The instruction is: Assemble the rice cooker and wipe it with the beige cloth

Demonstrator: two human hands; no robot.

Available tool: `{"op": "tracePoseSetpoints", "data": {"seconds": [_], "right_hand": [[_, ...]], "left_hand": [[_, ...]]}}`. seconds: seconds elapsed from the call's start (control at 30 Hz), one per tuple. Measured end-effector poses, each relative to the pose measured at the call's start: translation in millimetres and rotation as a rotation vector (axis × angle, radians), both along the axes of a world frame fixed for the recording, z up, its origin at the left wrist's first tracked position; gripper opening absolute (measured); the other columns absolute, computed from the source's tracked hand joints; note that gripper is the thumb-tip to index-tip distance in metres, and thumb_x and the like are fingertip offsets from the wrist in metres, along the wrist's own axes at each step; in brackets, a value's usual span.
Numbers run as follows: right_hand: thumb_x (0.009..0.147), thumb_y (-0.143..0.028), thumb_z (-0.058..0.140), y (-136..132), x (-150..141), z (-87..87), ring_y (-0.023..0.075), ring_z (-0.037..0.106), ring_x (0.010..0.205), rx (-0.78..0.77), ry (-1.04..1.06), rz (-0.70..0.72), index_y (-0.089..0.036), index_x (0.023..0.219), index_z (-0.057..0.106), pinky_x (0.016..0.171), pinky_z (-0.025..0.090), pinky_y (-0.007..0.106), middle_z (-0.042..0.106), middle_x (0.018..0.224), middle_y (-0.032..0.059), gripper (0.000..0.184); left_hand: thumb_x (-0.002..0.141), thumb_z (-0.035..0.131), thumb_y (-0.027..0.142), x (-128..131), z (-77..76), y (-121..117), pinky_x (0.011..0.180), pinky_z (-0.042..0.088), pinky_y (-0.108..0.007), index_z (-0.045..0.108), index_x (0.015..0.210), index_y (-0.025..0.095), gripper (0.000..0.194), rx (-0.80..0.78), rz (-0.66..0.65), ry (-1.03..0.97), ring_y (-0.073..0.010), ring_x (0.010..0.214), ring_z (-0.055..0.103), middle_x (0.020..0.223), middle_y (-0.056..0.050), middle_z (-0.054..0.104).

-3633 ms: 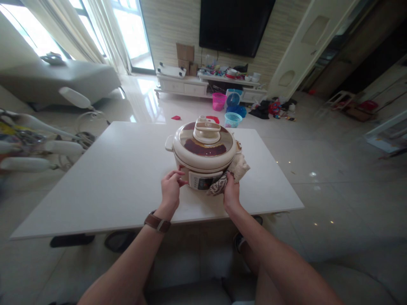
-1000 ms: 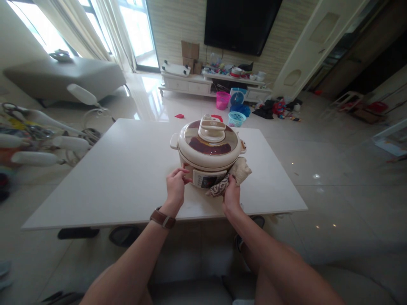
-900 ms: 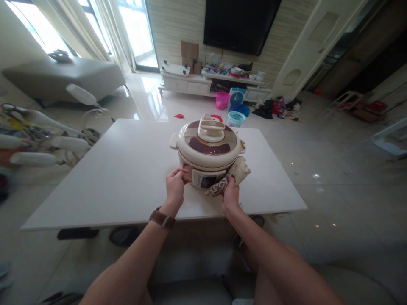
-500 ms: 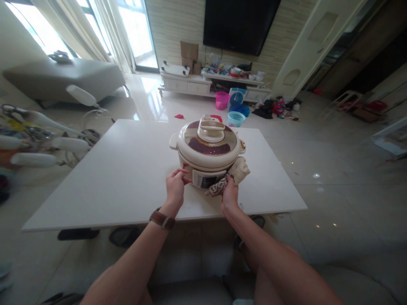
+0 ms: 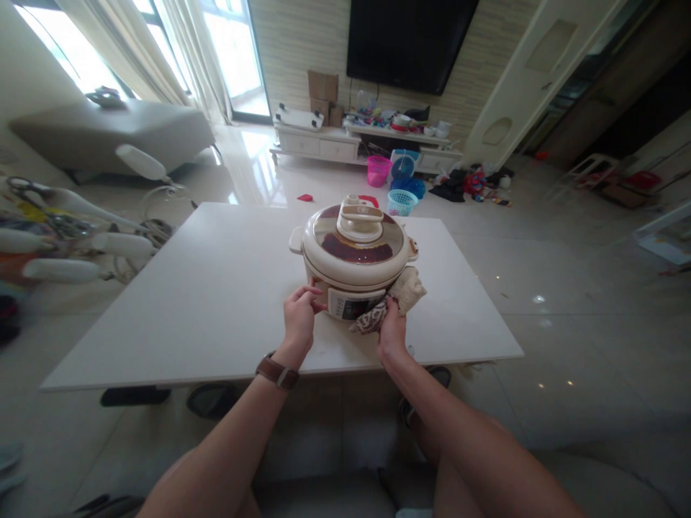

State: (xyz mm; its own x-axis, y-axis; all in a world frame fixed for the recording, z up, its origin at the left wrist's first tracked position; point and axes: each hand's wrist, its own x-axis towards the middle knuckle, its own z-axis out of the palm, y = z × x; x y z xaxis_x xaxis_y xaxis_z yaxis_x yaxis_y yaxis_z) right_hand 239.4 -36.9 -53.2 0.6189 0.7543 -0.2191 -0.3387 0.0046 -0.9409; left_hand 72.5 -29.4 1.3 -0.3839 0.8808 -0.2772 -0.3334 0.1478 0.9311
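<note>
A cream electric pressure cooker [image 5: 356, 267] with a brown glossy lid and a top handle stands upright near the front of the white table [image 5: 232, 288]. Low on its left side, the fingers of my left hand [image 5: 299, 311] grip the body beside the control panel [image 5: 355, 305]. A brown watch band is on that wrist. My right hand [image 5: 393, 328] is closed on a folded cloth [image 5: 407, 290], beige with a brown-and-white patterned part. The cloth presses against the cooker's lower right front and overlaps the panel's corner. Part of the right fingers is hidden by the cloth.
Beyond the table, a turquoise basket [image 5: 402, 203] and a pink bucket [image 5: 378, 171] stand on the tiled floor. A cluttered white TV cabinet [image 5: 302, 146] lines the wall. On the left are a lamp with white shades [image 5: 123, 244] and a grey couch [image 5: 124, 133].
The whole view has shifted very slightly. Both hands, the cloth and the cooker keep nearly the same places relative to each other.
</note>
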Motion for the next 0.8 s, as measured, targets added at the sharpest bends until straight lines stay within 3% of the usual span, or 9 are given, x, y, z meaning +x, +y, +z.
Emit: {"op": "tracePoseSetpoints", "data": {"seconds": [0.23, 0.4, 0.57, 0.8], "right_hand": [[0.084, -0.049, 0.066, 0, 0, -0.1, 0.0258, 0.069, 0.122, -0.004, -0.003, -0.007, -0.02, 0.119, 0.07, 0.109, 0.053, 0.042, 0.078, 0.122, 0.0068, 0.046], [0.084, -0.049, 0.066, 0, 1, -1.6, 0.0258, 0.069, 0.122, 0.001, -0.015, -0.003, -0.021, 0.117, 0.071, 0.108, 0.054, 0.041, 0.078, 0.12, 0.0061, 0.044], [0.085, -0.048, 0.066, 0, 0, -1.1, 0.0254, 0.071, 0.118, 0.005, -0.007, -0.007, -0.021, 0.119, 0.071, 0.106, 0.055, 0.04, 0.079, 0.117, 0.0054, 0.044], [0.089, -0.052, 0.065, 2, 4, -16.5, 0.0254, 0.069, 0.12, 0.038, -0.065, 0.021, -0.021, 0.124, 0.069, 0.104, 0.056, 0.041, 0.077, 0.122, 0.0064, 0.047]], "left_hand": [[0.058, 0.058, 0.027, 0, -1.1, 0, 0.058, 0.051, -0.027, 0.067, 0.065, 0.016, 0.015, -0.003, 0.001, -0.002, -0.0078, 0.051, 0.055, 0.096, -0.008, 0.076], [0.059, 0.059, 0.027, 0, -1.9, 0, 0.058, 0.052, -0.028, 0.065, 0.066, 0.016, 0.014, 0.009, -0.008, -0.002, -0.0064, 0.052, 0.054, 0.109, -0.01, 0.077], [0.059, 0.058, 0.027, 0, -2.0, 1, 0.059, 0.052, -0.027, 0.065, 0.066, 0.017, 0.014, 0.001, -0.006, -0.001, -0.0072, 0.052, 0.055, 0.104, -0.009, 0.077], [0.059, 0.059, 0.027, 0, -1.3, 0, 0.06, 0.052, -0.028, 0.066, 0.064, 0.017, 0.014, -0.001, 0.0, -0.009, -0.0071, 0.051, 0.054, 0.1, -0.008, 0.077]]}}
